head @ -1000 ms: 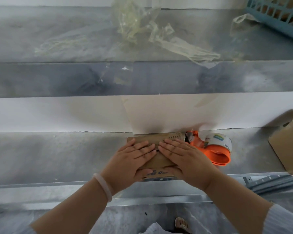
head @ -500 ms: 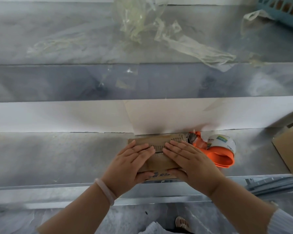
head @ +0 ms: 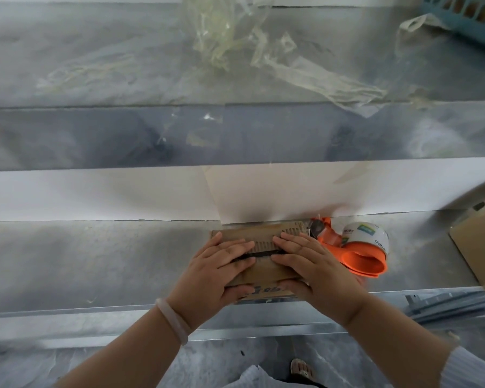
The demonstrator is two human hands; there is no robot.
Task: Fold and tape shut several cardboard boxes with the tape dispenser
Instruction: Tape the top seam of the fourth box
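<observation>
Both hands are drawing slightly apart from where they lay 0.5 seconds ago, so a dark slit between the 2 top flaps is now showing at the middle of the cardboard box (head: 263,239). The box is sitting on the grey counter (head: 95,261), close to its near edge and against the white wall behind. The left hand (head: 216,271) is pressing down on the left part of the top, its fingers (head: 235,247) lying flat and close together, thumb against the near face. The right hand (head: 317,270) is doing the same on the right part, fingers (head: 289,242) flat and close together, thumb on the near face. The orange tape dispenser (head: 359,256) is lying at 3 o'clock, just beside the box. Another piece of cardboard (head: 479,245) is resting farther out at 3 o'clock. Crumpled clear tape (head: 305,77) is lying on the shelf at 12 o'clock, and a blue basket (head: 471,15) is sitting at 1 o'clock.
</observation>
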